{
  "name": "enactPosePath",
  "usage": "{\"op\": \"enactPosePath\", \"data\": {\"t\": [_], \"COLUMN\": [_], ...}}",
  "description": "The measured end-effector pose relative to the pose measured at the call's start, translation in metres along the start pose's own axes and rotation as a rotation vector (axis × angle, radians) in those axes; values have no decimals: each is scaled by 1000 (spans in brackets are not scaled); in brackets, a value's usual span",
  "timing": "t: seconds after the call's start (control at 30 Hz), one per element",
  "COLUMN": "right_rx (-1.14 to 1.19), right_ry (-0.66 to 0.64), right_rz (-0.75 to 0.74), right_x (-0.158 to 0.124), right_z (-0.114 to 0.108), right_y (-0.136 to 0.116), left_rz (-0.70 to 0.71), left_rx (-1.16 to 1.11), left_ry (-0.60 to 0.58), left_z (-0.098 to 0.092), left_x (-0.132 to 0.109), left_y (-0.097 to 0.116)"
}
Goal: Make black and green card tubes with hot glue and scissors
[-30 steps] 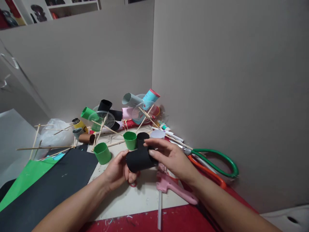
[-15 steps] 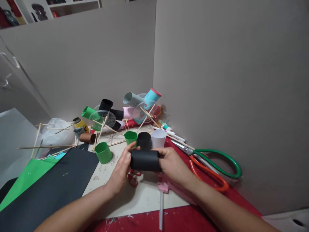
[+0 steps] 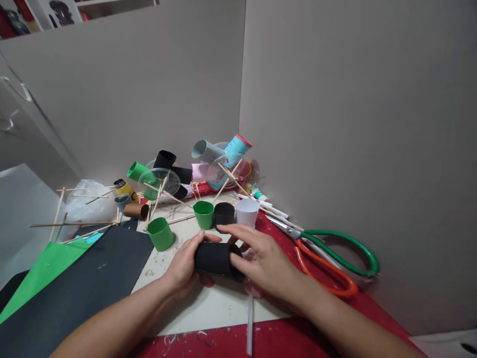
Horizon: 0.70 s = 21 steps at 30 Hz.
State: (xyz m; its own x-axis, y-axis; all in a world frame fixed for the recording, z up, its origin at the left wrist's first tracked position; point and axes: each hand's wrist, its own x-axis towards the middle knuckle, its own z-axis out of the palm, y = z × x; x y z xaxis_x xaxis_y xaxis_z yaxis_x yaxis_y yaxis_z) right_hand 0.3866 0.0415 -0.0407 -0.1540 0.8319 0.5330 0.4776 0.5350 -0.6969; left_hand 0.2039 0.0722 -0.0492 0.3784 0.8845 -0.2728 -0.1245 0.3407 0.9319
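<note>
A black paper tube lies sideways between my hands, its open end facing right. My left hand is wrapped round the tube's left end. At the other end, my right hand has its thumb at the open mouth and its fingers over the far rim. Just beyond stand a green paper cup, a black paper cup and a white paper cup. Another green paper cup is left of them. Partly hidden below the tube are red-handled scissors and a glue stick.
Large scissors with green and orange handles lie at the right by the wall. Black paper sheets and green paper cover the left. Behind, wheel-like models with paper tubes stand among thin wooden sticks.
The black tube has tilted and turned so its right opening shows more. My right hand's fingers have spread and shifted round the rim. My left hand has moved slightly left.
</note>
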Motion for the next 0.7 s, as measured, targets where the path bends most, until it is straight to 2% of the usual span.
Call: {"op": "enactPosePath", "data": {"t": [0.07,0.13,0.2,0.3,0.4,0.5,0.57,0.7], "right_rx": [-48,-64,-49,11,66,74,45,-15], "right_ry": [-53,-101,-105,-20,39,14,21,32], "right_rz": [-144,-182,-132,-1,83,119,61,-203], "right_x": [-2,-4,-5,-5,-5,-5,-5,-3], "right_z": [0,1,1,0,1,2,2,0], "right_y": [1,3,4,3,1,1,3,4], "left_rz": [-43,-71,-66,48,139,141,125,77], "left_rx": [0,-15,-50,-104,-47,47,57,36], "left_ry": [21,10,-42,-66,-85,-112,-113,-93], "left_z": [1,2,3,2,0,-1,-1,-1], "left_x": [1,2,2,1,-1,-1,-1,2], "left_y": [-1,-3,-3,-4,-6,-8,-8,-10]}}
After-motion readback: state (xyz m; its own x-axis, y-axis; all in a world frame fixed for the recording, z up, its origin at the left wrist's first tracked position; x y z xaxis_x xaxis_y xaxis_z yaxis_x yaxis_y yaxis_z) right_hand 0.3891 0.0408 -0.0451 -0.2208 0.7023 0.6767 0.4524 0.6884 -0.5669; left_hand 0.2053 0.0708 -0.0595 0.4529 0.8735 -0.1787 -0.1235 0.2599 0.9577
